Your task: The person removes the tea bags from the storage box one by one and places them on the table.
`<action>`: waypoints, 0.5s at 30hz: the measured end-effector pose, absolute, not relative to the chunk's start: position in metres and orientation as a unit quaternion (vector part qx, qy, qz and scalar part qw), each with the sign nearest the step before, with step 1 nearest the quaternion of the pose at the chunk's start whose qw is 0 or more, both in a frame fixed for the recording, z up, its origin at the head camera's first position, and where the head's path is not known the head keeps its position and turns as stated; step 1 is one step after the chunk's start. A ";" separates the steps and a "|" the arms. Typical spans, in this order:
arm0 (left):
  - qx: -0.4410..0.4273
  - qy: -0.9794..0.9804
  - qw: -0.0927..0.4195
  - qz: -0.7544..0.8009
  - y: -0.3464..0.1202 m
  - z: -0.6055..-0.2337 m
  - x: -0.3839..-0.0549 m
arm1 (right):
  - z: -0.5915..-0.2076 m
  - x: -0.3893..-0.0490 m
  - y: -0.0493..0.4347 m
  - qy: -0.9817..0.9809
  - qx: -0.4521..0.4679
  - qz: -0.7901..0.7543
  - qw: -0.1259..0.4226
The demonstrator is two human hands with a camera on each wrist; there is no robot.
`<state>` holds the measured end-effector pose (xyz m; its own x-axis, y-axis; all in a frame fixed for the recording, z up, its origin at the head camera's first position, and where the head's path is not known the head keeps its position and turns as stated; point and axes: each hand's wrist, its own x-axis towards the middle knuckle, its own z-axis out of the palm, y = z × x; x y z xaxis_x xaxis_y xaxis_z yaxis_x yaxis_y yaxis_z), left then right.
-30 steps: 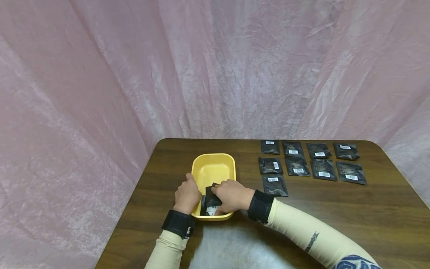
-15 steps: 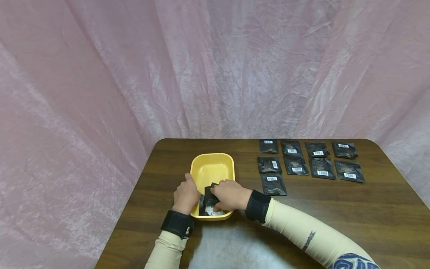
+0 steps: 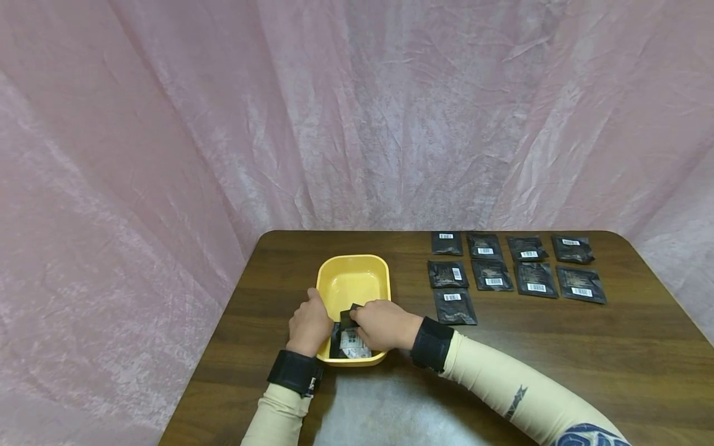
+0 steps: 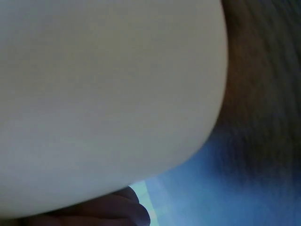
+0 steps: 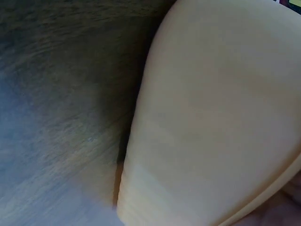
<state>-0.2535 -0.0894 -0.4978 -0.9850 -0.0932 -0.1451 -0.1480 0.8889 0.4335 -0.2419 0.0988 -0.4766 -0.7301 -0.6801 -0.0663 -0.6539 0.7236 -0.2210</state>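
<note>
A yellow plastic tub (image 3: 355, 282) stands on the table. At its left wall, my left hand (image 3: 310, 323) grips the rim. My right hand (image 3: 385, 324) reaches over the right rim and pinches a black packet (image 3: 348, 319) inside the tub. Below that packet, a white printed label (image 3: 353, 342) shows on another packet at the near end. One more black packet (image 3: 335, 341) lies along the left inner wall. My right fingertips are partly hidden behind the hand. Both wrist views are mostly filled by a pale blurred surface.
Several flat black packets with white barcode labels, among them a packet (image 3: 455, 306) closest to the tub, lie in rows at the right back of the wooden table (image 3: 558, 347). A pink curtain (image 3: 357, 124) hangs behind the table's far edge.
My right thumb has drawn up and in toward the fingers, and the pinched packet has tilted up, showing more of the white label beneath. My left hand and the tub stay put.
</note>
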 end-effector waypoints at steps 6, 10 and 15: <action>-0.061 0.969 0.059 0.230 -0.089 -0.497 -0.253 | -0.481 -0.242 0.099 0.927 -0.359 -0.098 0.057; -0.060 0.969 0.058 0.231 -0.089 -0.498 -0.253 | -0.480 -0.241 0.099 0.928 -0.353 -0.101 0.063; -0.061 0.967 0.058 0.240 -0.089 -0.497 -0.253 | -0.478 -0.240 0.098 0.930 -0.351 -0.096 0.060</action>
